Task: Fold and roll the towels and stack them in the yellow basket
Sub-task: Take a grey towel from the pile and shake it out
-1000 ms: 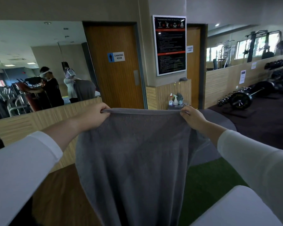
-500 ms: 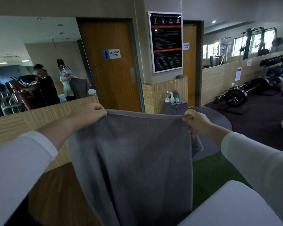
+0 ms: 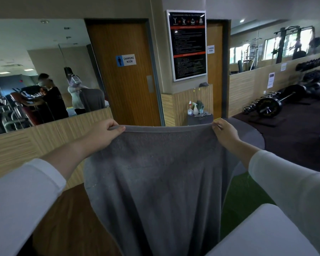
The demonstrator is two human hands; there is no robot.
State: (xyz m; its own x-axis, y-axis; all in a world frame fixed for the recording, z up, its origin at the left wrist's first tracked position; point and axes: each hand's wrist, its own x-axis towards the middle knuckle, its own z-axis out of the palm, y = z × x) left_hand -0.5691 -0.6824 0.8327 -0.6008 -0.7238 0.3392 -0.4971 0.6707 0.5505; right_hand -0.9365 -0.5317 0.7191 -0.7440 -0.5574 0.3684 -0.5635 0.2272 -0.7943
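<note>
Out in front at chest height, the left hand (image 3: 102, 136) and right hand (image 3: 224, 133) each pinch a top corner of the grey towel (image 3: 155, 182), fingers curled over its edge, so it hangs flat, likely ready for folding

Both arms wear long sleeves of plain white cloth. The left sleeve (image 3: 22, 196) ends in a soft, rounded cuff (image 3: 57, 174) partway along the forearm, leaving the wrist and left hand (image 3: 103, 133) bare. The right sleeve (image 3: 288, 183) looks a shade greyer and smooth, and it too stops short of the wrist; the right hand (image 3: 224, 133) is bare.
</note>
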